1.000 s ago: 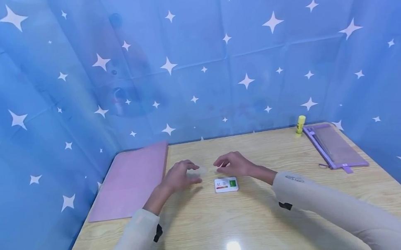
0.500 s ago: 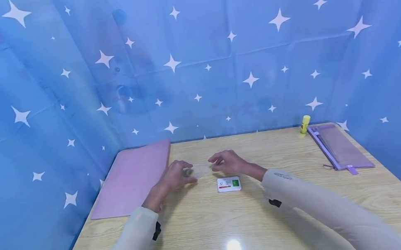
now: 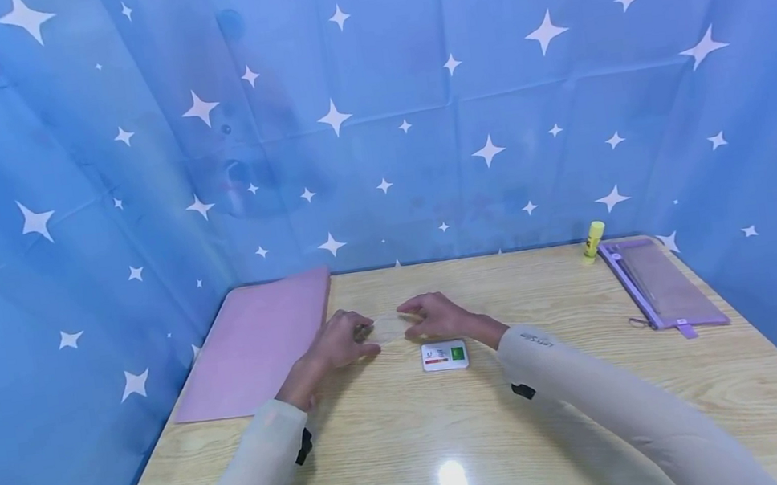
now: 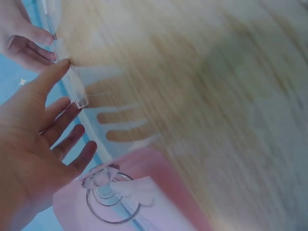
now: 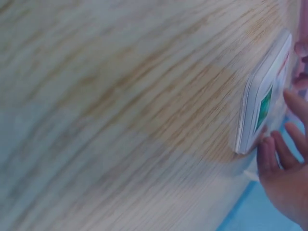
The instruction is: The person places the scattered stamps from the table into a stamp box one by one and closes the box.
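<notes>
A clear, shallow plastic lid (image 3: 389, 329) is held between my two hands, above the table; it is see-through and hard to make out. My left hand (image 3: 340, 339) pinches its left end between thumb and fingers, and in the left wrist view the lid's edge (image 4: 77, 86) shows at those fingertips. At the lid's other end, my right hand (image 3: 437, 316) holds it with thumb and fingertips. Just in front of the right hand, a small white flat case (image 3: 444, 355) with a green and red label lies on the table. The right wrist view shows that case (image 5: 264, 96) close to the right fingers.
A pink ring binder (image 3: 256, 348) lies at the back left, its metal rings (image 4: 113, 197) seen from the left wrist. A yellow glue stick (image 3: 594, 240) stands at the back right beside a purple zip pouch (image 3: 666, 281). A starry blue curtain (image 3: 406, 151) surrounds the wooden table (image 3: 398, 435).
My right hand has moved left to the lid's free end, closing the gap seen earlier. The left hand keeps its pinch, and the view has shifted slightly.
</notes>
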The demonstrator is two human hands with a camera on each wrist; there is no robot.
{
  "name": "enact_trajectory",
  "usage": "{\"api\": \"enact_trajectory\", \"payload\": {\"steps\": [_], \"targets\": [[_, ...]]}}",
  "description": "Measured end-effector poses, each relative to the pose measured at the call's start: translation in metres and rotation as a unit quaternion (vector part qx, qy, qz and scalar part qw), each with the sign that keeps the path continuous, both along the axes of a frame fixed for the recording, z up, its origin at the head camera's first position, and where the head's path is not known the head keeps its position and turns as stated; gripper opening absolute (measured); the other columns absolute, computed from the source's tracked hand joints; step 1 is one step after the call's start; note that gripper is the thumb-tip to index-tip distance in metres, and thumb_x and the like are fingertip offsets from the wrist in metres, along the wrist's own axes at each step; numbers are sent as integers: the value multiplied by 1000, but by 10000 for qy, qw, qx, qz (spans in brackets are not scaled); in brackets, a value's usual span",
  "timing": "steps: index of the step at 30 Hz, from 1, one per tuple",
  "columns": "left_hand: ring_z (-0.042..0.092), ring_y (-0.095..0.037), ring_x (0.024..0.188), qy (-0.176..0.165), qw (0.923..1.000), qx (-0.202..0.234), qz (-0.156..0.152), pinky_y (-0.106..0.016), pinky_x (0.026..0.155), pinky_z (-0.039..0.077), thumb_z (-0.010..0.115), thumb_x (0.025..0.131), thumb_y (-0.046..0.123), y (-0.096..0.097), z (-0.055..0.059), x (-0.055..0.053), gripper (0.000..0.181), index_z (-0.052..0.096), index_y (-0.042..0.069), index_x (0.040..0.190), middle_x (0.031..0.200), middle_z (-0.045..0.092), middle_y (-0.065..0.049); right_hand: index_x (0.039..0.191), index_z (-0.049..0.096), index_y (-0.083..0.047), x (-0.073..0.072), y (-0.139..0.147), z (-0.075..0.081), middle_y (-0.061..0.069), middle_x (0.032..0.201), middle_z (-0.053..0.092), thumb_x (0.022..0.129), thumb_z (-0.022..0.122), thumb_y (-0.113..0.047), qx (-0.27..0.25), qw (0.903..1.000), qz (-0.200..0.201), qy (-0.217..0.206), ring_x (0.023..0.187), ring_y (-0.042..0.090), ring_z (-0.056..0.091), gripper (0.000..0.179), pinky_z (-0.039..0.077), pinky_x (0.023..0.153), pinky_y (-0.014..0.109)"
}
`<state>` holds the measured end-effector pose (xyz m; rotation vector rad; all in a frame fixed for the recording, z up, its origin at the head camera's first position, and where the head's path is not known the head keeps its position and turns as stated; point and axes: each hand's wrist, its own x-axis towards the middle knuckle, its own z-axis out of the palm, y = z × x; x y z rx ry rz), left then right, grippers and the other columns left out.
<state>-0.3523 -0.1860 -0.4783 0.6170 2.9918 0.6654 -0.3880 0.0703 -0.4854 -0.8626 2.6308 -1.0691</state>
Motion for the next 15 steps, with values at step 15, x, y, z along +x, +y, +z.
{"api": "enact_trajectory", "payload": {"steps": [15], "targets": [[59, -25, 117, -23, 9990, 175, -410, -41, 104, 49, 89, 84, 29, 2, 4, 3, 49, 74, 6, 125, 123, 72, -7, 134, 67, -2, -2, 1, -4, 15, 136, 66, 92, 81, -25, 545, 9902, 859, 959, 129, 34, 59, 49, 40, 114, 53]]}}
